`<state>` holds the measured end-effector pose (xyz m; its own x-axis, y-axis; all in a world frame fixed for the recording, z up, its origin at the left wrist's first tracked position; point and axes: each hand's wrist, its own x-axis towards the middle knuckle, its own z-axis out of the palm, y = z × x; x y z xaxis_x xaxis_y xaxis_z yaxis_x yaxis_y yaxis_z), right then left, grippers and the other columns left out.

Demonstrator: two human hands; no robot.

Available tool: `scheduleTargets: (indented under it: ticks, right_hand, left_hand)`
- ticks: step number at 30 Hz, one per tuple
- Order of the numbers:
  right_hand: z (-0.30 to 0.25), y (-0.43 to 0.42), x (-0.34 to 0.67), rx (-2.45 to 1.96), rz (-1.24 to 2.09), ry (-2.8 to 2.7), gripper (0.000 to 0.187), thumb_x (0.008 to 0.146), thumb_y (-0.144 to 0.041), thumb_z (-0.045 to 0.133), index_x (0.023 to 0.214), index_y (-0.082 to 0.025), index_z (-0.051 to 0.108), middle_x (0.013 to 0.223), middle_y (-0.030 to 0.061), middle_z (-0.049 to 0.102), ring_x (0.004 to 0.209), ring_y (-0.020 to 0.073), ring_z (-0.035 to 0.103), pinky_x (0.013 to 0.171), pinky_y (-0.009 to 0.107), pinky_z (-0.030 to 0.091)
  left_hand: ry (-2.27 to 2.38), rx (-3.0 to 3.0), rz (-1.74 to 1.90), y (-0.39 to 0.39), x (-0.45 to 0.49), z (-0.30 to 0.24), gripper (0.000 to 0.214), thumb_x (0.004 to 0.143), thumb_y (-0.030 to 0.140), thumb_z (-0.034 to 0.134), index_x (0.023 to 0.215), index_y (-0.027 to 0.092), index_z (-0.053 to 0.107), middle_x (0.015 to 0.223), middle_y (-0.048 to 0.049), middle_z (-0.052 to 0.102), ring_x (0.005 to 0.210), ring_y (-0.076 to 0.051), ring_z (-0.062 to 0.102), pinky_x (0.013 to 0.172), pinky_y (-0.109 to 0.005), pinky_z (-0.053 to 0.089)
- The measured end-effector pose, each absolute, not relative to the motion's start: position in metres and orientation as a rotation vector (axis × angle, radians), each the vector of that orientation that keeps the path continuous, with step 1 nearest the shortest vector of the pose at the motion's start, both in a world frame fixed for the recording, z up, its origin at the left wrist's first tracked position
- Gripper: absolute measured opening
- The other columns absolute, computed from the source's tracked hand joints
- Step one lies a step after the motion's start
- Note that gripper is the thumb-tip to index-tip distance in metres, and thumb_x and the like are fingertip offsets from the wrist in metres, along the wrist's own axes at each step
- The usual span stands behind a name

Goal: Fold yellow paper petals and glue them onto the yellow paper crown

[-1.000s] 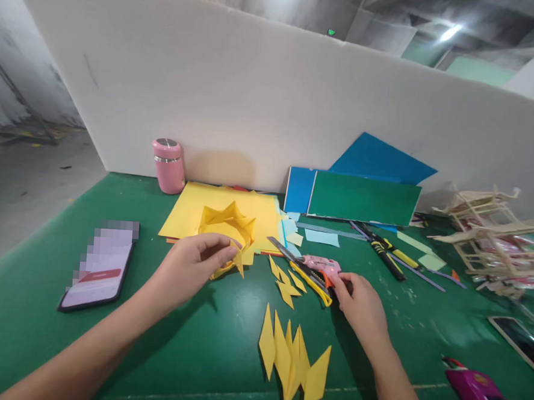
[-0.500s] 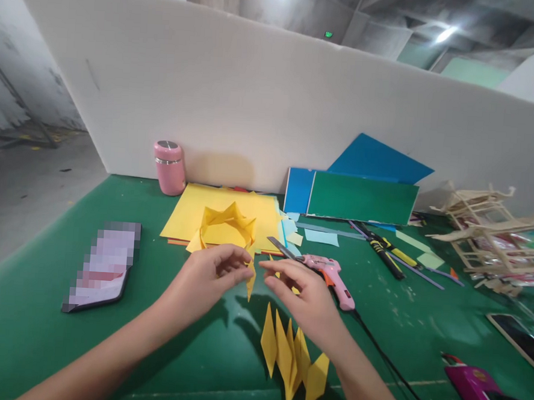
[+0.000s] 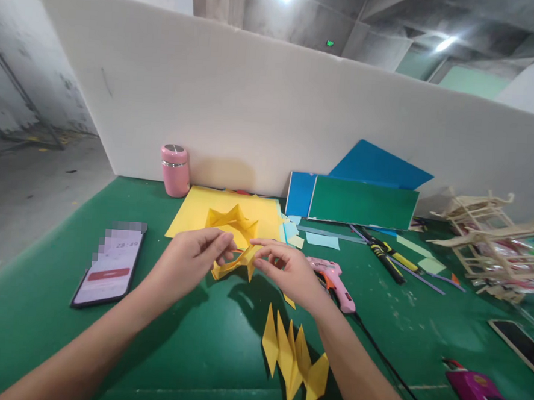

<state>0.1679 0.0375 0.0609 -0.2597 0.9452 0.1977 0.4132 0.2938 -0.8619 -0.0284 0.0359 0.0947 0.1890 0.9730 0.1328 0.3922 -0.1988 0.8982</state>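
A ring of folded yellow paper points (image 3: 234, 233) is held just above the green table (image 3: 40, 282), over a yellow sheet (image 3: 196, 211). My left hand (image 3: 191, 260) pinches the ring's near edge from the left. From the right, my right hand (image 3: 287, 270) pinches the same edge, thumb and fingers closed on a paper point. A fan of loose yellow paper diamonds (image 3: 293, 361) lies below my right wrist. A pink glue gun (image 3: 334, 279) lies just right of my right hand.
A phone (image 3: 111, 269) lies at the left and a pink flask (image 3: 175, 170) stands by the white partition. Blue and green boards (image 3: 362, 197) lean at the back. Cutters (image 3: 388, 252), wooden stick frames (image 3: 495, 238), a second phone (image 3: 520, 342) and a magenta glue gun (image 3: 481, 397) fill the right.
My right hand left the pink glue gun and came left to the yellow ring. Both hands now pinch its near edge, which my left hand has held throughout.
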Motion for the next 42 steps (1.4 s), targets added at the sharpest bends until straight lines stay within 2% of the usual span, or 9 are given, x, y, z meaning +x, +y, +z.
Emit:
scheduleTargets:
  ticks: [3,6,8,15,19,24,29,34,42]
  right_hand:
    - [0.056,0.043,0.167,-1.179,0.963,-1.906,0.011,0.082,-0.025,0.055,0.073,-0.020,0.061,0.129,0.0086,0.058,0.103,0.0216,0.061,0.068,0.029,0.045]
    - [0.051,0.047,0.165,-1.127,1.053,-1.890,0.009,0.083,-0.024,0.052,0.078,-0.020,0.059,0.128,0.0097,0.058,0.099,0.0198,0.062,0.075,0.031,0.047]
    - [0.049,0.048,0.165,-1.100,1.077,-1.844,0.008,0.082,-0.025,0.052,0.079,-0.020,0.057,0.119,0.0087,0.062,0.095,0.0186,0.063,0.081,0.033,0.047]
    - [0.058,0.048,0.176,-1.039,1.154,-1.639,0.019,0.079,-0.040,0.060,0.083,-0.021,0.059,0.101,0.0061,0.068,0.096,0.0183,0.063,0.086,0.033,0.048]
    - [0.070,0.045,0.185,-1.016,1.180,-1.585,0.025,0.079,-0.045,0.061,0.083,-0.021,0.059,0.098,0.0057,0.070,0.096,0.0180,0.063,0.087,0.034,0.048]
    - [0.076,0.041,0.186,-1.049,1.229,-1.559,0.026,0.077,-0.046,0.064,0.081,-0.020,0.060,0.094,0.0058,0.071,0.091,0.0177,0.064,0.084,0.033,0.049]
    - [0.077,0.037,0.178,-1.103,1.088,-1.449,0.022,0.073,-0.041,0.066,0.077,-0.019,0.063,0.081,0.0034,0.068,0.076,0.0161,0.062,0.071,0.029,0.050]
    - [0.076,0.032,0.167,-1.139,0.870,-1.315,0.019,0.073,-0.038,0.063,0.076,-0.019,0.063,0.073,0.0018,0.065,0.066,0.0146,0.058,0.064,0.027,0.048]
    - [0.069,0.031,0.159,-1.274,0.625,-1.454,0.013,0.074,-0.030,0.058,0.068,-0.019,0.062,0.068,0.0009,0.066,0.063,0.0147,0.056,0.061,0.026,0.046]
  left_hand:
    - [1.175,1.601,0.655,0.031,-0.031,0.099,0.033,0.080,0.045,0.054,0.061,0.018,0.061,0.053,0.0004,0.062,0.047,-0.011,0.054,0.044,-0.020,0.040]
    - [0.993,1.482,0.238,0.019,-0.021,0.084,0.034,0.080,0.044,0.055,0.061,0.016,0.061,0.053,-0.0007,0.064,0.044,-0.010,0.054,0.046,-0.021,0.043]
    - [0.932,1.350,0.172,0.011,-0.010,0.066,0.031,0.079,0.044,0.057,0.069,0.015,0.061,0.058,-0.0014,0.067,0.042,-0.009,0.054,0.046,-0.021,0.043]
    - [0.936,0.821,0.515,0.006,0.006,0.035,0.031,0.076,0.038,0.069,0.091,0.012,0.061,0.101,-0.0132,0.071,0.058,-0.009,0.064,0.056,-0.022,0.047]
    - [0.930,0.588,0.955,0.013,0.006,0.039,0.037,0.067,0.027,0.079,0.099,0.018,0.063,0.114,-0.0085,0.065,0.080,-0.013,0.066,0.067,-0.022,0.050]
    - [0.830,0.410,1.151,0.022,0.006,0.031,0.036,0.057,0.032,0.085,0.086,0.019,0.069,0.096,-0.0028,0.068,0.070,-0.009,0.061,0.056,-0.016,0.046]
    - [0.872,0.440,1.195,0.019,0.009,0.033,0.038,0.049,0.032,0.088,0.079,0.014,0.072,0.079,-0.0014,0.068,0.064,-0.007,0.059,0.057,-0.015,0.047]
    - [0.949,0.527,1.196,0.012,0.013,0.035,0.033,0.051,0.031,0.087,0.072,0.013,0.070,0.064,0.0004,0.066,0.060,-0.008,0.059,0.060,-0.016,0.049]
    - [0.930,0.566,1.230,0.011,0.016,0.036,0.034,0.055,0.031,0.085,0.079,0.014,0.067,0.066,0.0015,0.066,0.059,-0.008,0.060,0.060,-0.017,0.050]
